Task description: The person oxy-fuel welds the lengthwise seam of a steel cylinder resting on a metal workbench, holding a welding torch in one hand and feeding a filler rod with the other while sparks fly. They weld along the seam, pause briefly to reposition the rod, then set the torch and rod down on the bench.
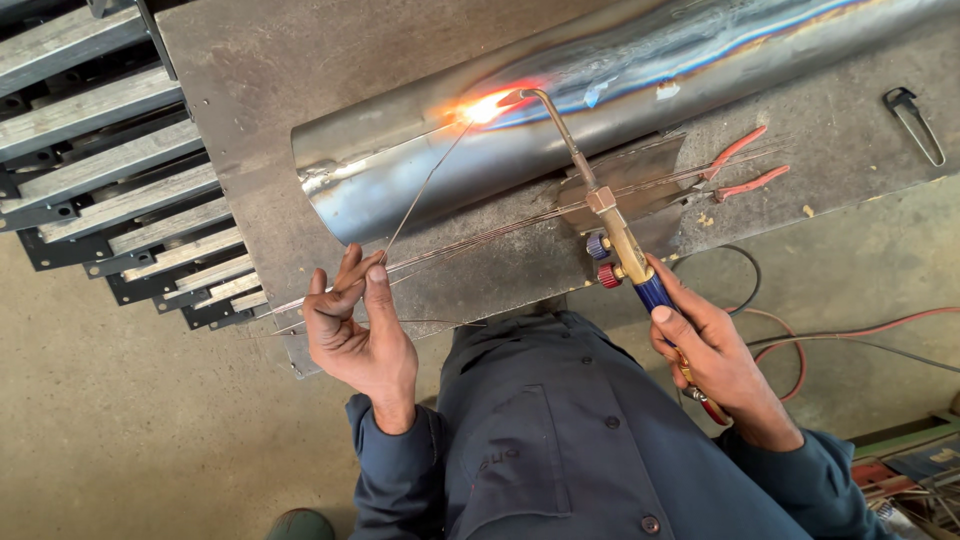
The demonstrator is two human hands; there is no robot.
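My left hand (358,325) pinches a thin filler rod (420,190) between thumb and fingers; the rod runs up and right to a glowing orange spot (484,106) on a long steel pipe (640,80). My right hand (705,345) grips the blue handle of a brass gas torch (610,220) with red and blue valve knobs. Its bent tip points at the same glowing spot on the pipe's seam. The pipe lies across a steel worktable (250,60).
A bundle of spare thin rods (520,225) lies on the table below the pipe. Red-handled pliers (735,168) and a dark clamp tool (912,122) lie at the right. Stacked metal frames (110,170) sit at the left. Red hoses (850,335) trail over the concrete floor.
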